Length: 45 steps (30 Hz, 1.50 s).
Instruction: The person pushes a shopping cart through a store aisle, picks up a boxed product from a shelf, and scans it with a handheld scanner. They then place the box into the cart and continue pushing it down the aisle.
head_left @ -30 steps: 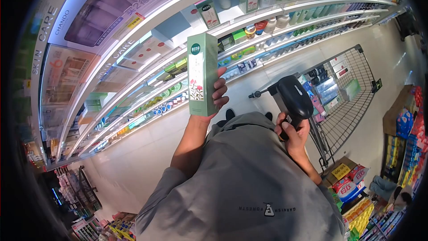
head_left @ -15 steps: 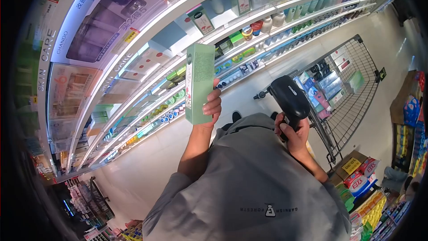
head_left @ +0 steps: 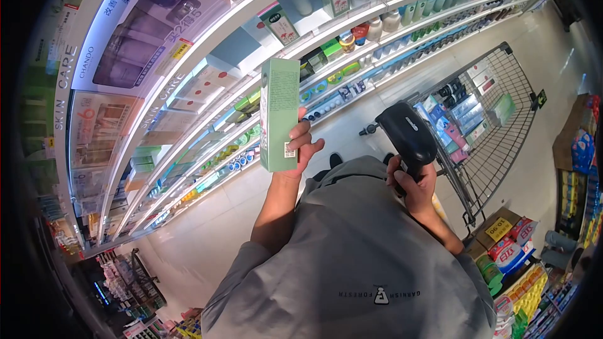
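A tall pale-green carton (head_left: 280,97) stands upright in my left hand (head_left: 304,149), its side face covered in small print. Near the carton's lower edge a white label (head_left: 289,150) with a code shows beside my fingers. Some of those fingers reach out from the carton, while the thumb is hidden behind it. My right hand (head_left: 416,187) is wrapped round the handle of a black handheld scanner (head_left: 408,138), whose head points up and away from me. Between scanner and carton there is a gap.
Curved white shelves (head_left: 245,16) of boxed and bottled skin care run along the left and top. A wire shopping cart (head_left: 502,138) holding several packages stands at the right. Stacked packs (head_left: 505,251) lie at the lower right, with a person's legs (head_left: 559,251) near them.
The carton has turned a little in my left hand, and my fingers have shifted, uncovering the white label. My right hand keeps the scanner in almost the same place.
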Tool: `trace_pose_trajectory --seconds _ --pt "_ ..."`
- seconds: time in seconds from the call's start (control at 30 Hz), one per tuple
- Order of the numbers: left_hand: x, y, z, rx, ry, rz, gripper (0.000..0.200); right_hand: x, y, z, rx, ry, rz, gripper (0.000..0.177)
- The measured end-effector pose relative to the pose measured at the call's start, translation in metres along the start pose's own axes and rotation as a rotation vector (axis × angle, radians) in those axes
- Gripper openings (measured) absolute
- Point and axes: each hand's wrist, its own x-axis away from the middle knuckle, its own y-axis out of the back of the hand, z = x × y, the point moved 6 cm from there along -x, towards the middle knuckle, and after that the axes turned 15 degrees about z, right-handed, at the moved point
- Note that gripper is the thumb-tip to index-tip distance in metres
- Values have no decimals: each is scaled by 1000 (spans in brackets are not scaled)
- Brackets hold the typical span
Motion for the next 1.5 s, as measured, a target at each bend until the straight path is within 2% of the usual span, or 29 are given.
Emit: trace_pose_trajectory --seconds 0.2,0.3,0.4,0.7,0.9,0.93,1.07,1.2,1.3,1.4,1.5 --pt "2 3 2 -88 -47 -84 54 0 1 -2 3 -13 20 49" --pt "6 7 -2 -64 -63 -118 56 0 0 -2 -10 -6 20 49" --pt "2 5 -1 51 -2 -39 60 -1 0 -2 -8 -4 18 48" --pt "-1 7 -1 -60 15 -132 64 -2 2 -3 15 -26 -15 46" --pt "2 10 -8 -252 34 -276 67 -4 4 -4 -21 -24 33 49" --pt "1 10 -8 -270 52 -295 74 -4 4 -5 -18 -26 35 48" --pt "-11 0 -2 -405 78 -225 85 -5 3 -5 6 -50 31 47" --pt "-7 1 -6 -719 144 -267 94 -7 2 -5 5 -36 31 43" --pt "-9 -5 -9 -773 175 -284 85 -7 3 -6 12 -40 36 41" --pt "2 6 -12 -663 128 -371 75 -9 0 -4 10 -28 26 39" --pt "8 8 -11 -836 176 -485 69 -10 -3 -2 8 -26 15 38"
